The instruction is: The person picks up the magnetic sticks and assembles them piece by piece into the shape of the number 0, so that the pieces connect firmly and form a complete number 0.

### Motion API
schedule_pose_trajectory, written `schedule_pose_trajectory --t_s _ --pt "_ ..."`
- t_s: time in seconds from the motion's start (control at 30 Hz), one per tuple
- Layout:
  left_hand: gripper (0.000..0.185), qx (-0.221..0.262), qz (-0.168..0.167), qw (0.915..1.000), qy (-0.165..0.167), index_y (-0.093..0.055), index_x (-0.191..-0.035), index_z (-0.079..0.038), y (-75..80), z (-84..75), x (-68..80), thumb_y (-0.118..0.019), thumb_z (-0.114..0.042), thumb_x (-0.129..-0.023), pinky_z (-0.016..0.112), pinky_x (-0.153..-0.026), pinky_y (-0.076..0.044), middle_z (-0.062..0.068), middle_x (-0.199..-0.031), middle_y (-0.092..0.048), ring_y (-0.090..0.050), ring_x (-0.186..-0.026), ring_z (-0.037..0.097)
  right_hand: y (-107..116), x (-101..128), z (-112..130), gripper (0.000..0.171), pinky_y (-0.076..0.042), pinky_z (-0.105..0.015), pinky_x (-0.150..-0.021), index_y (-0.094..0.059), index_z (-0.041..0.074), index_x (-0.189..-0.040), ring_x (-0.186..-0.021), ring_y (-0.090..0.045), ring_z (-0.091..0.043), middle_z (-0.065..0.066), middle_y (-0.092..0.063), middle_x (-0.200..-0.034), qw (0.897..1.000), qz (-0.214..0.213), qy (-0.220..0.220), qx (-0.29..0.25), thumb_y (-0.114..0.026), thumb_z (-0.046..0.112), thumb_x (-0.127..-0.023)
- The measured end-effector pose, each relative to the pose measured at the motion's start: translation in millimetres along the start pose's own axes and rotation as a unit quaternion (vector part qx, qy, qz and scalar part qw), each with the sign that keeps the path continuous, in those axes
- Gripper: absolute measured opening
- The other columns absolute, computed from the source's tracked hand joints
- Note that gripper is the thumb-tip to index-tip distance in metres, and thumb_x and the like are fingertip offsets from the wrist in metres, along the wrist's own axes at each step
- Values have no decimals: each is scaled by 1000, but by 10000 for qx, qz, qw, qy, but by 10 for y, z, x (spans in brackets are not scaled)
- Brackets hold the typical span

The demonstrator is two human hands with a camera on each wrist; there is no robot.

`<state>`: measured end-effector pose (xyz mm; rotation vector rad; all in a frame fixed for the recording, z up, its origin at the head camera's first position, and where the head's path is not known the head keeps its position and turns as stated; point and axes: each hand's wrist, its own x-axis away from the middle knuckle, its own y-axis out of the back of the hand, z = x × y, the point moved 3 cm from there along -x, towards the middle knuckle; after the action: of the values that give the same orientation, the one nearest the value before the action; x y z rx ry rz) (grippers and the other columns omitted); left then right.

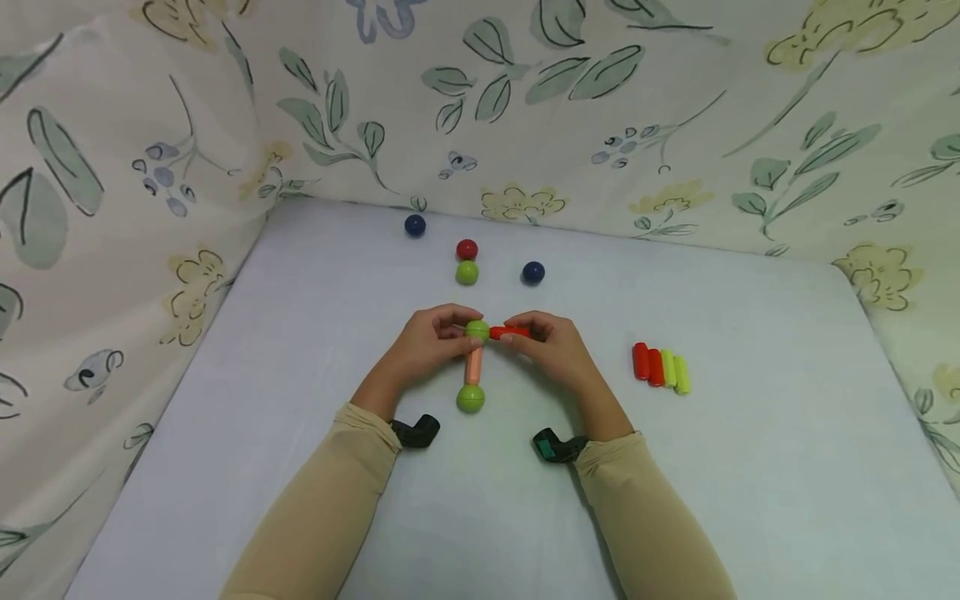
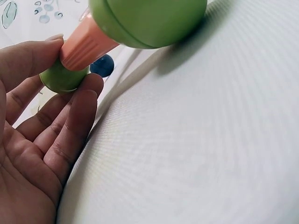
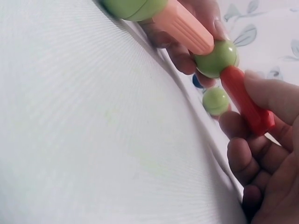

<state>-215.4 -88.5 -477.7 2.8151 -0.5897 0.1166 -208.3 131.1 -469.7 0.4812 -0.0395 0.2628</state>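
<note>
My left hand (image 1: 431,337) pinches a green ball (image 1: 477,327) between thumb and fingers. An orange rod (image 1: 474,367) runs from that ball toward me and ends in a second green ball (image 1: 470,398). Between thumb and fingers of my right hand (image 1: 553,344) is a red rod (image 1: 510,332), held sideways with its tip against the upper green ball. In the right wrist view the red rod (image 3: 246,100) meets the ball (image 3: 217,59) at an angle to the orange rod (image 3: 184,27). The left wrist view shows the orange rod (image 2: 88,42) between both balls.
Beyond the hands lie a red ball (image 1: 467,249), a loose green ball (image 1: 467,272) and two dark blue balls (image 1: 415,225) (image 1: 533,272). Right of my right hand, red rods (image 1: 641,362) and yellow-green rods (image 1: 681,375) lie side by side. Floral cloth (image 1: 495,108) borders the white table (image 1: 787,433).
</note>
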Motion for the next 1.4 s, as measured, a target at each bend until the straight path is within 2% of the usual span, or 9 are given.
schedule_pose_trajectory --t_s 0.27,0.37,0.83,1.13,1.4 --pt "39 4 -19 9999 161 -66 -124 -20 1 -27 -3 -76 -26 -87 31 -84 -55 -3 -117 -67 -66 -100 16 14 9 22 27 -42 -30 -69 -72 19 -111 -88 -52 -22 -1 -68 -99 10000 16 42 -82 -72 36 -90" --pt "39 -17 -34 9999 151 -66 -125 -20 -2 -19 2 -76 -26 -88 31 -84 -55 -3 -118 -67 -66 -100 16 15 11 11 27 -41 -29 -66 -72 19 -111 -86 -52 -22 -1 -67 -97 10000 4 47 -75 -72 36 -90" --pt "40 163 -121 9998 65 -65 -125 -16 3 5 -18 -75 -23 -88 29 -78 -55 0 -116 -67 -67 -93 19 29 -3 -31 27 -44 -29 -70 -72 22 -109 -88 -53 -21 1 -68 -101 9997 -26 -94 -239 -74 38 -88" --pt "35 280 -178 9994 26 -64 -122 -15 -1 -10 -12 -74 -18 -89 29 -79 -56 2 -118 -64 -65 -93 21 42 -10 -43 26 -44 -26 -61 -72 23 -111 -77 -55 -23 -4 -67 -87 9996 -14 -8 -268 -73 37 -89" --pt "36 222 -227 9994 102 -63 -124 -15 -3 -16 -6 -73 -18 -90 30 -80 -56 1 -120 -62 -64 -95 21 50 -9 -41 26 -44 -27 -62 -72 23 -111 -77 -56 -23 -4 -68 -87 9996 45 -93 -249 -73 37 -89"
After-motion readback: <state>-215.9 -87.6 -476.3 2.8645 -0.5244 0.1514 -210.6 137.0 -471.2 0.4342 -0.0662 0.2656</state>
